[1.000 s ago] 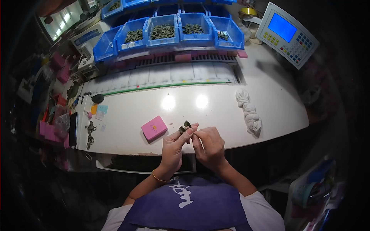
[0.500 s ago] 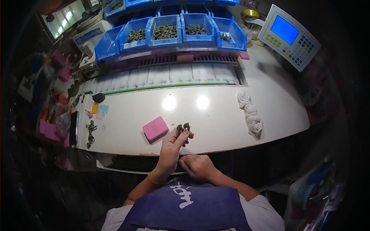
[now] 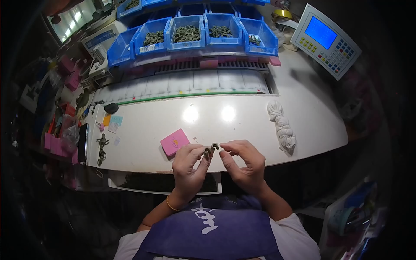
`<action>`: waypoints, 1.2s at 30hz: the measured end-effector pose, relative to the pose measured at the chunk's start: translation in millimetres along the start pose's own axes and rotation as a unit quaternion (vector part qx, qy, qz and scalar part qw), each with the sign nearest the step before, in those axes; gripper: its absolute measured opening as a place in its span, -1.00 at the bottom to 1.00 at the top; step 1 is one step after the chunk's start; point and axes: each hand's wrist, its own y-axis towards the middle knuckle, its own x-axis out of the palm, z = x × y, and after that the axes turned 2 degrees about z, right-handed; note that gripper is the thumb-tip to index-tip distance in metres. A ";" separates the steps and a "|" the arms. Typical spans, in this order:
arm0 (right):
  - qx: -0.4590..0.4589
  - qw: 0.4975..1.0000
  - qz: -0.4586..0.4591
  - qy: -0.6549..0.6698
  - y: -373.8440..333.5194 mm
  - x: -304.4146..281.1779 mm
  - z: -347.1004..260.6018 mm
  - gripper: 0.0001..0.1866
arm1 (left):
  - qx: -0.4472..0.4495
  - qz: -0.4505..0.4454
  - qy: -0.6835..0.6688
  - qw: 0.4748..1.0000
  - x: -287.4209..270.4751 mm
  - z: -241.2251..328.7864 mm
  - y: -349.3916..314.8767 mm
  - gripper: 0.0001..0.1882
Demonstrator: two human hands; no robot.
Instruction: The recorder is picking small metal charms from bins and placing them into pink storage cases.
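My left hand (image 3: 189,167) is closed above the table's front edge, pinching small dark-green curved pieces (image 3: 207,151) between thumb and fingers. Another such hook-shaped piece (image 3: 215,146) sticks up beside them, between my two hands; its lower end is too small to make out. My right hand (image 3: 246,162) faces it from the right, thumb and forefinger apart, the fingertips very close to that piece with no clear grip on it. Just behind my left hand lies a pink block (image 3: 175,141) with a marking on top.
Blue bins (image 3: 186,34) at the back hold many similar curved pieces. A twisted white cloth (image 3: 284,128) lies to the right, below a control panel (image 3: 326,40) with a blue screen. Several dark pieces (image 3: 102,149) lie at the left. An open drawer (image 3: 151,183) juts out under the table edge.
My right hand has come up from below the table edge to the right of the pieces. My left hand has turned and lowered slightly, still holding them.
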 end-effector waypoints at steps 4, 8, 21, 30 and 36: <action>-0.043 0.999 0.015 -0.026 -0.2 4.8 -0.4 -0.74 | 0.103 0.034 0.070 0.992 -2.5 0.7 0.4 -0.85; -0.042 0.998 0.024 -0.046 -3.0 2.9 5.2 -0.76 | 0.219 0.014 0.271 0.937 -7.0 -28.5 13.5 -0.79; -0.004 0.996 -0.085 -0.024 -6.8 1.5 22.1 -0.45 | -0.257 -0.062 -0.278 0.923 -8.8 -25.3 6.5 -0.84; 0.011 0.998 -0.039 0.038 -3.0 2.9 24.3 -0.73 | -0.387 -0.107 -0.422 0.813 -15.6 -11.6 12.9 -0.80; 0.047 0.993 -0.060 0.088 0.4 6.8 18.9 -0.73 | -0.410 -0.137 -0.477 0.765 -21.1 -11.0 14.8 -0.82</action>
